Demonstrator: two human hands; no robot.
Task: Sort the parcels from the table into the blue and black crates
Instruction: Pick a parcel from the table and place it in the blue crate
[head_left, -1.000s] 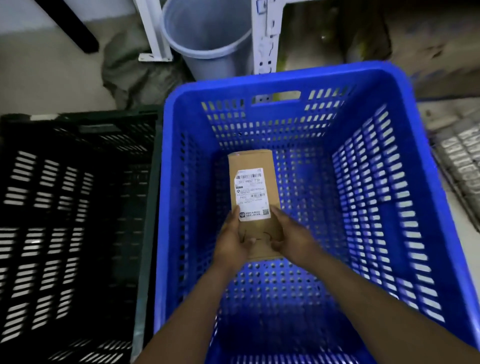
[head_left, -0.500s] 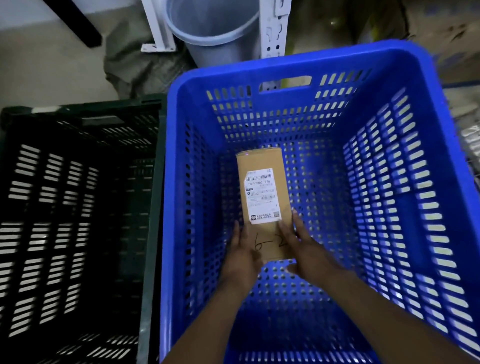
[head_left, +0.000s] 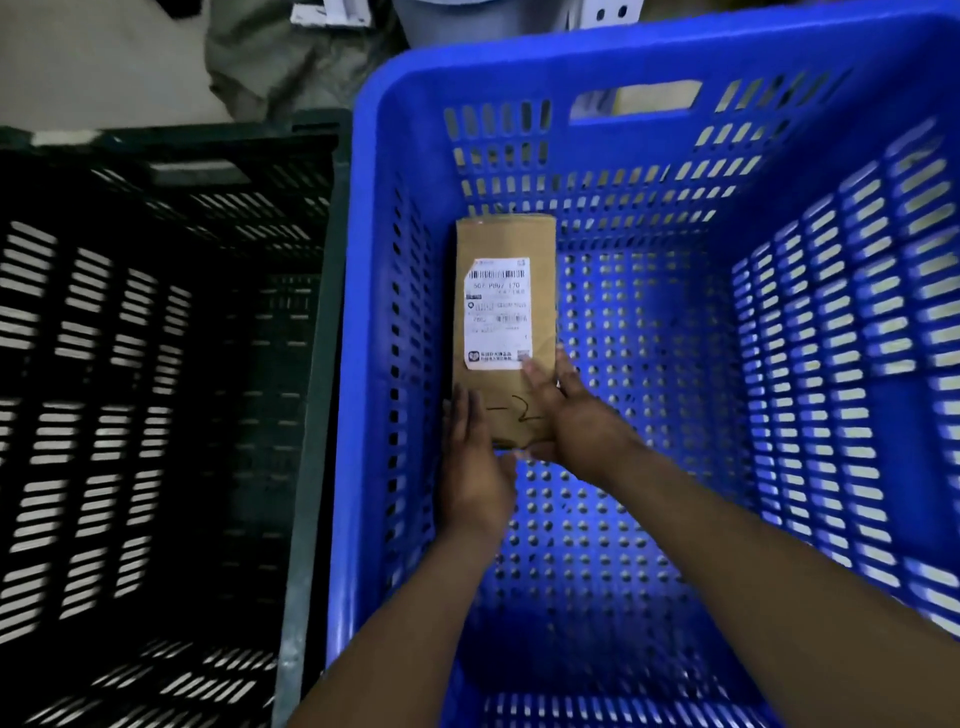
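A long brown cardboard parcel (head_left: 506, 239) with a white shipping label lies flat on the floor of the blue crate (head_left: 363, 208), close to its left wall. My left hand (head_left: 475, 467) lies along the parcel's near left edge with its fingers straight. My right hand (head_left: 576, 421) rests on the parcel's near right corner, fingers stretched over the top beside a handwritten mark. The black crate (head_left: 322, 312) stands directly left of the blue one, and I see no parcels in it.
Beyond the crates, a grey bucket (head_left: 467, 21) stands on the floor between white metal rack legs (head_left: 332, 13). A crumpled olive bag (head_left: 280, 57) lies to its left. Pale bare floor shows at the top left.
The parcel has gone down and to the left, onto the blue crate's floor near the left wall. My fingers have straightened from gripping its near end.
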